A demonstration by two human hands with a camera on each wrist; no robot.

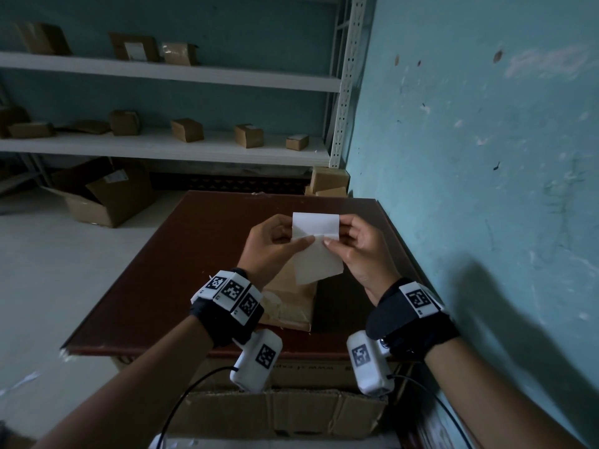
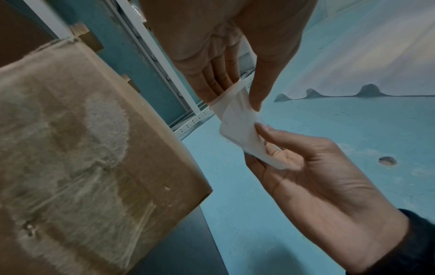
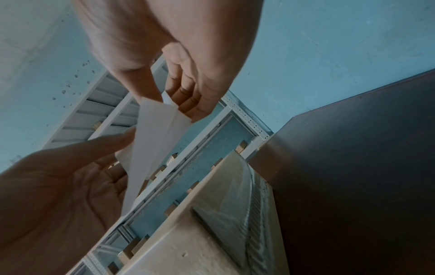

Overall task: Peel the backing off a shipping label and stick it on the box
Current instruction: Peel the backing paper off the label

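A shipping label (image 1: 316, 224) is held in the air over a worn cardboard box (image 1: 291, 303) on the brown table (image 1: 181, 254). Its upper part is white; a cream backing sheet (image 1: 319, 267) hangs below the fold line. My left hand (image 1: 299, 233) pinches the label's left edge between thumb and fingers. On the other edge my right hand (image 1: 335, 236) pinches it the same way. In the left wrist view the left hand (image 2: 244, 100) grips the paper (image 2: 237, 126) above the box (image 2: 82, 148). The right wrist view shows the right hand (image 3: 169, 104) on the paper (image 3: 155, 134).
The teal wall (image 1: 486, 157) runs along the table's right edge. White shelves (image 1: 168, 147) with small cardboard boxes stand behind the table. An open carton (image 1: 103, 196) lies on the floor at left. Another carton (image 1: 275, 413) sits below the table's front edge.
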